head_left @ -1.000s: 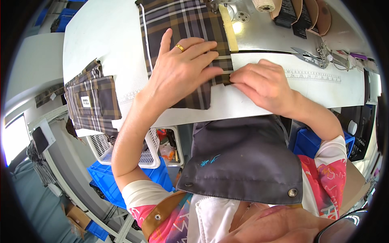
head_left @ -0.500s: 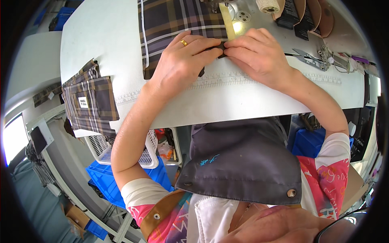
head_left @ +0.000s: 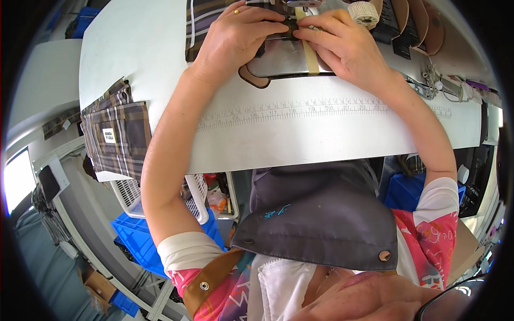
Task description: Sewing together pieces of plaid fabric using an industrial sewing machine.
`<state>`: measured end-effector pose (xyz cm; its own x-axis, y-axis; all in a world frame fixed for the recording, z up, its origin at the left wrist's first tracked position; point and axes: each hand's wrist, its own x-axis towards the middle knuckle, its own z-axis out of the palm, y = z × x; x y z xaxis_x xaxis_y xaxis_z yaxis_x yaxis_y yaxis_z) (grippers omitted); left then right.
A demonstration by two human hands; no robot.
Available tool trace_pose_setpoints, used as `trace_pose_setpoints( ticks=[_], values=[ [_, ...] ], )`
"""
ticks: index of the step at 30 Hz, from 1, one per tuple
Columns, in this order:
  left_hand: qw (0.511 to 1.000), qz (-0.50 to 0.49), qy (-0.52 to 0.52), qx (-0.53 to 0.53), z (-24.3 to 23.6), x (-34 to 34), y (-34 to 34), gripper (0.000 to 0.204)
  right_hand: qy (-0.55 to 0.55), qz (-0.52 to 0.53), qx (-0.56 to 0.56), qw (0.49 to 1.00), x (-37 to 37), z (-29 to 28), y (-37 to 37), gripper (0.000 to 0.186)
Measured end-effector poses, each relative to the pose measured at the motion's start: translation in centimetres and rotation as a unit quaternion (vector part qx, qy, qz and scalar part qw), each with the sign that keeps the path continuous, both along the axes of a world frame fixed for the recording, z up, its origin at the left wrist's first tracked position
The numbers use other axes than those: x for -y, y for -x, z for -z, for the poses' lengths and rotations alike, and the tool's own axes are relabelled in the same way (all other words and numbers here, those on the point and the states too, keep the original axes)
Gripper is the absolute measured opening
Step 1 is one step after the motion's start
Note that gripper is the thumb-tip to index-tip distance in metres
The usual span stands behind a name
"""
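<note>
At the far edge of the view, both hands work on the near edge of a brown-and-purple plaid fabric piece. My left hand, with a gold ring on one finger, rests over the fabric, its thumb and forefinger closed on the dark edge. Facing it, my right hand pinches the same small dark bit, fingertips almost meeting the left ones. A sewing machine's metal bed plate shows just below the hands, with a yellow strip along it. Part of the machine's head appears above; my fingers hide the fabric edge.
Another plaid fabric piece with a white label hangs over the table's left edge. A printed ruler crosses the white table. At right lie thread snips, a thread cone and leather-like flaps. Below stand a white basket and blue crates.
Both hands have slid the plaid fabric away from me, towards the machine head. The metal bed plate and more of the yellow strip now show.
</note>
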<state>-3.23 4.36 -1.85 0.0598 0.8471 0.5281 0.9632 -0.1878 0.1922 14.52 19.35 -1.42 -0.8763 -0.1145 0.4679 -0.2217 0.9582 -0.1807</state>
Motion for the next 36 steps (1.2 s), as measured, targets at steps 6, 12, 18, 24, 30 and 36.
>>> trace_pose_setpoints(
  ticks=[6,12,18,24,30,36],
  values=[
    [0.994,-0.083,0.071,0.003,0.7,-0.6,2.1,0.025,-0.035,0.053,-0.053,0.997,0.6,-1.2,0.9,0.020],
    [0.962,-0.045,0.055,0.263,-1.0,-1.6,3.2,0.017,-0.049,0.120,0.001,0.992,0.6,0.0,-2.8,0.024],
    [0.888,-0.218,0.149,0.377,-2.2,0.9,8.7,0.028,0.030,0.081,-0.039,0.996,0.6,0.5,-3.5,0.021],
    [0.976,-0.207,0.029,-0.064,-0.9,6.7,3.9,0.029,0.034,0.090,-0.042,0.994,0.3,0.8,-3.6,0.021],
    [0.950,-0.275,0.123,-0.077,-3.1,10.5,-8.5,0.029,0.014,0.006,-0.017,1.000,3.1,0.8,-4.3,0.033],
    [0.987,-0.146,0.056,-0.041,-2.5,6.7,-8.3,0.028,-0.003,0.020,-0.023,1.000,3.0,0.9,-4.2,0.035]
  ],
)
